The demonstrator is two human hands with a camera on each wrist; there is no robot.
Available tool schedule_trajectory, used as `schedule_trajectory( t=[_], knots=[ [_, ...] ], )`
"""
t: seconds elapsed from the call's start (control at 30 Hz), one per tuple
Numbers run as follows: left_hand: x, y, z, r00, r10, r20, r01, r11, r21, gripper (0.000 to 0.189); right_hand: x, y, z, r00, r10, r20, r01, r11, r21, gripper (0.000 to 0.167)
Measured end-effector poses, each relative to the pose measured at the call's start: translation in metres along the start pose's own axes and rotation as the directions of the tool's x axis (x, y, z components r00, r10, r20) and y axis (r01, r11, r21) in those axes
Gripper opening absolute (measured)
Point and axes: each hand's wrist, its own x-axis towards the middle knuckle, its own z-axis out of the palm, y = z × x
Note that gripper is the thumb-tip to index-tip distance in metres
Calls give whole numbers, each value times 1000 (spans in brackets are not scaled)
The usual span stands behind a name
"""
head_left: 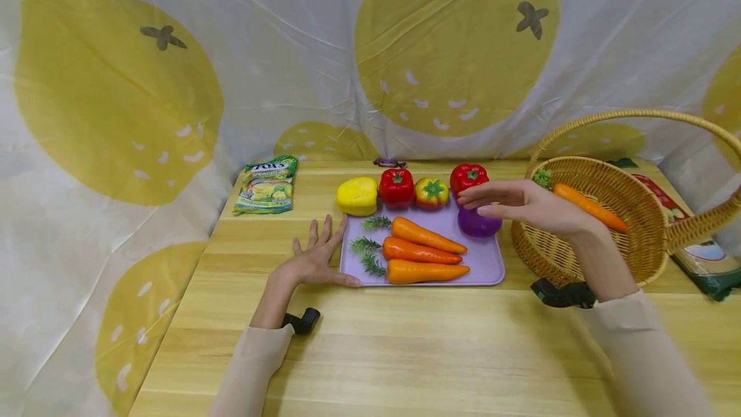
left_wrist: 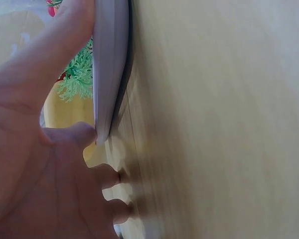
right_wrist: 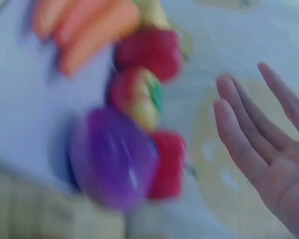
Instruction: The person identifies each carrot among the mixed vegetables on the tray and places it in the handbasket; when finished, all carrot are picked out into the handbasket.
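Observation:
A lavender tray (head_left: 486, 269) holds several vegetables. Three carrots (head_left: 425, 249) lie on it with green tops to the left. Along its back stand a yellow bell pepper (head_left: 357, 196), a red bell pepper (head_left: 396, 188), a red-yellow tomato-like piece (head_left: 431, 194) and another red bell pepper (head_left: 467, 176). A purple eggplant (right_wrist: 112, 159) sits at the right side, partly hidden in the head view. My left hand (head_left: 317, 259), fingers spread, touches the tray's left edge, thumb by the front corner. Above the eggplant hovers my right hand (head_left: 532, 208), fingers extended and holding nothing.
Right of the tray stands a wicker basket (head_left: 523, 246) with a tall handle and a carrot (head_left: 590, 206) inside. Behind it lies a green and red package (head_left: 703, 262). A green snack bag (head_left: 266, 185) is at the back left, a small wrapped candy (head_left: 390, 163) by the curtain.

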Motion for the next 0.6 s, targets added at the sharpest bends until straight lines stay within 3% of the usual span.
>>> schedule_trajectory(
  t=[0.13,0.3,0.4,0.6],
  knots=[
    [2,-2,1,1000,3,1,-3,1000,-15,135,29,-3,30,999,-28,16,28,999,-18,44],
    [4,-7,4,1000,10,-6,-11,999,-53,141,53,-2,60,996,-86,12,87,989,-122,51],
    [4,-6,4,1000,14,-4,-14,998,-54,140,62,2,71,996,-85,14,86,984,-157,53],
    [1,-3,0,1000,4,6,-4,1000,-7,132,77,9,84,994,-104,28,107,985,-134,52]
  ],
)
